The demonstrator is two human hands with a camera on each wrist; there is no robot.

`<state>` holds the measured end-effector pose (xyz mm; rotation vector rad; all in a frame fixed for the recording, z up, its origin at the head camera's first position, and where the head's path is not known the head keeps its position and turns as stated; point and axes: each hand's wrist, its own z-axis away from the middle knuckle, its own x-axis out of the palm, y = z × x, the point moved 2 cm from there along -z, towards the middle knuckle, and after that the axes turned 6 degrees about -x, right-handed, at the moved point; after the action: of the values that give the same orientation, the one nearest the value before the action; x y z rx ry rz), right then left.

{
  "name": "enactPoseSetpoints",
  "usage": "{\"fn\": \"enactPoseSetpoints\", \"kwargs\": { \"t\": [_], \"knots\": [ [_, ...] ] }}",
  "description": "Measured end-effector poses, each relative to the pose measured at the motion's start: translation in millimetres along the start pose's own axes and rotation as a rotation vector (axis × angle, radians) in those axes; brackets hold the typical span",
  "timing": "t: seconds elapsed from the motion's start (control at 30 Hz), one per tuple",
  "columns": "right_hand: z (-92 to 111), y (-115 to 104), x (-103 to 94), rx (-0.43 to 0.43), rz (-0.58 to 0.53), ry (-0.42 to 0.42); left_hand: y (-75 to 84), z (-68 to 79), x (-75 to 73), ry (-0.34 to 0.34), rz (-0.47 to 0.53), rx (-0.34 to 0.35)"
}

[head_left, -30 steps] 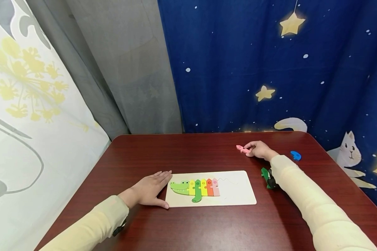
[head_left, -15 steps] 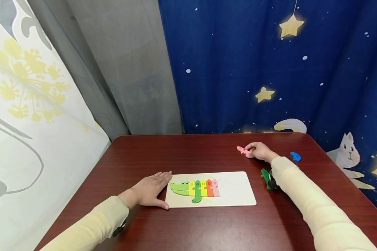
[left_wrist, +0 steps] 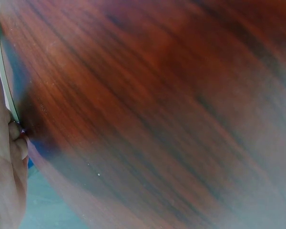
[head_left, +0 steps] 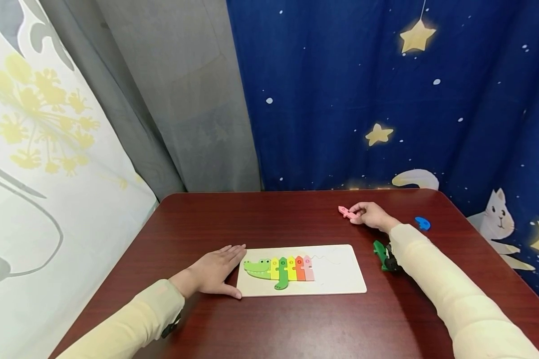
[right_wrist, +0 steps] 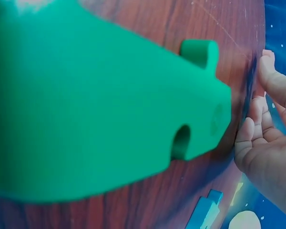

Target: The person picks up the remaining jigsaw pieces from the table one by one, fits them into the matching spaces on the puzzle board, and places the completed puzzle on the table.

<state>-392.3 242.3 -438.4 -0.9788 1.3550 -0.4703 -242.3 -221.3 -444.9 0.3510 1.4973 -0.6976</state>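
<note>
A cream puzzle board [head_left: 337, 276] lies on the table, with a crocodile's head and several coloured body pieces [head_left: 292, 269] set in a row on its left half. My left hand [head_left: 217, 271] rests at the board's left edge, fingers straight and thumb spread. Beyond the board's far right corner, my right hand [head_left: 370, 215] pinches a pink puzzle piece [head_left: 345, 211] between thumb and fingers. A green puzzle piece [head_left: 379, 253] lies beneath the right wrist and looms large in the right wrist view. In that view the pink piece is hidden.
A blue puzzle piece [head_left: 422, 223] lies to the right of my right hand, near the table's right edge. The dark red wooden table [head_left: 251, 219] has curtains behind it: grey [head_left: 184, 99] on the left, blue with stars [head_left: 323, 89] on the right.
The pink piece tilts slightly in my right hand, which otherwise stays almost where it was. My left hand and the board have not moved.
</note>
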Motion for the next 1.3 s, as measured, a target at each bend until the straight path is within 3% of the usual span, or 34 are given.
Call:
{"fn": "enactPoseSetpoints", "kwargs": {
  "t": [0.17,0.67,1.07,1.3],
  "knots": [
    [-2,-1,2.2,-0.038,-0.015,0.018,-0.9,0.1,-0.6,0.002,0.010,0.007],
    [-6,-13,9.4,-0.045,-0.045,0.068,-2.1,-0.8,0.3,0.035,0.011,0.030],
    [-3,-20,9.0,-0.045,-0.083,0.076,-0.7,-0.4,2.0,-0.001,0.005,0.003],
    [0,-27,9.4,-0.052,-0.166,0.079,-0.2,0.0,1.6,-0.006,0.000,-0.003]
  ]
}}
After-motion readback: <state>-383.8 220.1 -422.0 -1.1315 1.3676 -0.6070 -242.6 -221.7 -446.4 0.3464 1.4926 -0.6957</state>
